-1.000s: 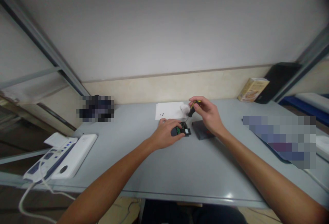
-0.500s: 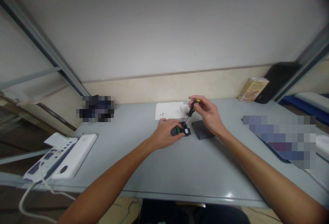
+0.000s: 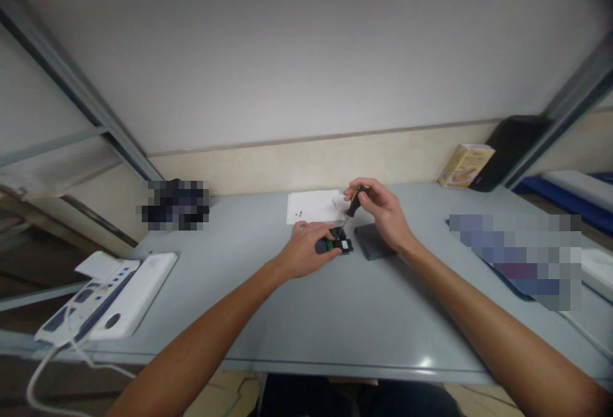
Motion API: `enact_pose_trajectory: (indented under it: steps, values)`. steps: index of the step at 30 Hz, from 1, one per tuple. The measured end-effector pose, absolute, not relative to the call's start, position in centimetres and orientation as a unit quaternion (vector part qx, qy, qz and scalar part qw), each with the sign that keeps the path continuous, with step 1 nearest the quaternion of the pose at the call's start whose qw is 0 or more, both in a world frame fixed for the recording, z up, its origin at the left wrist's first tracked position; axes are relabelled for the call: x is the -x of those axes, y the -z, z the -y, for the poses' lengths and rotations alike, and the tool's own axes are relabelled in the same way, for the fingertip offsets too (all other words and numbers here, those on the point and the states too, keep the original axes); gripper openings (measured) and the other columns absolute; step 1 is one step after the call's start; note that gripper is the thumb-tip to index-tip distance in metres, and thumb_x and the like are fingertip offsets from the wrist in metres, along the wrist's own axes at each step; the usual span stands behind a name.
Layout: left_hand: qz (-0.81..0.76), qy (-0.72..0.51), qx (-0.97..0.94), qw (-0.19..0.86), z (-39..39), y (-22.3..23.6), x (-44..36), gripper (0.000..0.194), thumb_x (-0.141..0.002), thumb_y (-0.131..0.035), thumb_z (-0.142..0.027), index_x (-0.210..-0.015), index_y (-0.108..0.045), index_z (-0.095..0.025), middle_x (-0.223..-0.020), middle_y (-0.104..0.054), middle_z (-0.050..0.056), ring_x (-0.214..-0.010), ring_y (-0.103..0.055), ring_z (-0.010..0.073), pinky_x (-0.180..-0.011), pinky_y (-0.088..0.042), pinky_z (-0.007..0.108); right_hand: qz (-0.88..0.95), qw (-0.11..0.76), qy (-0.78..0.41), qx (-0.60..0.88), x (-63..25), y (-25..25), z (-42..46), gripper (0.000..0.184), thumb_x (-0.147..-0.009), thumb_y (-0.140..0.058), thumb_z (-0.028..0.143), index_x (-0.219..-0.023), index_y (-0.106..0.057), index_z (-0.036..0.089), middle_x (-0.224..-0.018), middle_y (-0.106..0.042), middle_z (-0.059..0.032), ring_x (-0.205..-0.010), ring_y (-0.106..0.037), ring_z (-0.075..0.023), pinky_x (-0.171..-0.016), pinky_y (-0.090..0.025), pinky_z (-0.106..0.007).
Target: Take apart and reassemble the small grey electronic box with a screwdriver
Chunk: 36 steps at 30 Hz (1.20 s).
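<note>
My left hand (image 3: 305,249) grips a small black electronic device (image 3: 344,246) with a green circuit board exposed, pinning it against the table. In my right hand (image 3: 385,214) is a black-and-yellow screwdriver (image 3: 353,205), tilted, its shaft running down into the device. The tip itself is too small to make out. Beside the device, partly under my right wrist, lies a dark grey flat object (image 3: 370,244). Behind my left hand rests a sheet of white paper (image 3: 316,201), with several tiny dark bits (image 3: 299,214), possibly screws, on it.
On the grey table (image 3: 287,321), a white power strip (image 3: 90,299) and a white slab (image 3: 138,295) sit at left. A blurred dark item (image 3: 177,205) is at the back left. A yellow box (image 3: 465,166) and a black object (image 3: 512,149) stand back right, near a blurred blue item (image 3: 512,264).
The view has shifted slightly, moving everything a little to the left. Both hands keep their hold; the screwdriver stays at the device, with the right fingers slightly changed around its handle.
</note>
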<state>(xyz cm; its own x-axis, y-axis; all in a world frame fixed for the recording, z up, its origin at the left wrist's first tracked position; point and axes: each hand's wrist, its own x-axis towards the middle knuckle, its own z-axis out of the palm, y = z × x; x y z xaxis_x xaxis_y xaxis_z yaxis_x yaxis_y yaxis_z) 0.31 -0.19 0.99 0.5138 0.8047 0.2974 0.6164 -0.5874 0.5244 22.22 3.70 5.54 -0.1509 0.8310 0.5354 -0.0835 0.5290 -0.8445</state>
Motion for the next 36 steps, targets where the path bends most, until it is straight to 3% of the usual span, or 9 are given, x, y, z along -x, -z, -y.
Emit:
enact_pose_trajectory:
  steps: [2,6,13,16,20,26,33,36]
  values:
    - [-0.418,-0.262,-0.851,0.181,0.21,-1.02,-0.3,0.019,-0.093,-0.072,-0.04,-0.103,-0.065,-0.024,-0.137,-0.069,0.005,-0.129,-0.061,0.0277,-0.112,-0.031,0.049,0.648,0.588,-0.372,0.311,-22.15,-5.45,-3.72,0.024,-0.094,-0.069,0.043,-0.109,-0.07,0.026,-0.105,-0.07,-0.0042,-0.093,-0.065,-0.0201,-0.085,-0.051,-0.035]
    - [-0.417,-0.265,-0.85,0.18,0.23,-0.92,-0.28,0.02,-0.093,-0.072,-0.04,-0.104,-0.066,-0.025,-0.138,-0.069,0.005,-0.129,-0.062,0.0275,-0.113,-0.031,0.05,0.635,0.6,-0.346,0.343,-22.15,-5.47,-3.76,0.018,-0.088,-0.076,0.04,-0.098,-0.072,0.025,-0.089,-0.067,-0.0012,-0.082,-0.061,-0.0175,-0.076,-0.049,-0.031]
    - [-0.413,-0.266,-0.852,0.179,0.29,-1.04,-0.28,0.019,-0.094,-0.071,-0.04,-0.104,-0.066,-0.025,-0.139,-0.068,0.005,-0.129,-0.062,0.0271,-0.112,-0.03,0.048,0.633,0.583,-0.421,0.286,-22.43,-5.57,-3.77,0.022,-0.095,-0.068,0.037,-0.116,-0.071,0.029,-0.1,-0.074,-0.0025,-0.092,-0.068,-0.0197,-0.086,-0.052,-0.034]
    - [-0.41,-0.266,-0.853,0.183,0.27,-1.02,-0.28,0.018,-0.094,-0.072,-0.039,-0.104,-0.066,-0.025,-0.138,-0.069,0.004,-0.129,-0.062,0.0267,-0.112,-0.029,0.048,0.635,0.59,-0.383,0.319,-22.37,-5.49,-3.75,0.019,-0.094,-0.07,0.039,-0.109,-0.073,0.028,-0.106,-0.072,-0.0037,-0.097,-0.066,-0.0207,-0.085,-0.051,-0.034]
    - [-0.41,-0.272,-0.852,0.181,0.22,-0.92,-0.29,0.018,-0.093,-0.072,-0.038,-0.103,-0.066,-0.025,-0.137,-0.069,0.003,-0.129,-0.062,0.0262,-0.111,-0.029,0.048,0.64,0.603,-0.329,0.345,-22.55,-5.43,-3.93,0.015,-0.089,-0.076,0.038,-0.097,-0.076,0.026,-0.101,-0.068,-0.0034,-0.093,-0.062,-0.0199,-0.078,-0.049,-0.031]
    - [-0.413,-0.271,-0.85,0.185,0.21,-0.94,-0.29,0.019,-0.093,-0.072,-0.039,-0.104,-0.066,-0.025,-0.137,-0.07,0.003,-0.128,-0.062,0.0261,-0.112,-0.029,0.049,0.634,0.586,-0.396,0.313,-22.86,-5.45,-4.1,0.023,-0.095,-0.066,0.04,-0.114,-0.073,0.028,-0.095,-0.069,-0.0026,-0.091,-0.062,-0.0206,-0.086,-0.048,-0.036]
    - [-0.419,-0.263,-0.85,0.182,0.2,-0.94,-0.36,0.019,-0.093,-0.073,-0.039,-0.106,-0.067,-0.026,-0.138,-0.069,0.005,-0.129,-0.061,0.0277,-0.112,-0.03,0.051,0.648,0.591,-0.323,0.354,-22.67,-5.7,-3.86,0.016,-0.089,-0.075,0.04,-0.092,-0.074,0.025,-0.098,-0.067,-0.0035,-0.09,-0.061,-0.0195,-0.077,-0.047,-0.032]
    - [-0.42,-0.261,-0.85,0.181,0.24,-1.02,-0.34,0.02,-0.093,-0.072,-0.04,-0.106,-0.067,-0.026,-0.138,-0.069,0.005,-0.128,-0.061,0.0278,-0.112,-0.031,0.051,0.647,0.584,-0.354,0.339,-22.88,-5.74,-4.02,0.017,-0.089,-0.074,0.039,-0.099,-0.075,0.026,-0.096,-0.068,-0.0032,-0.089,-0.062,-0.0195,-0.079,-0.048,-0.033]
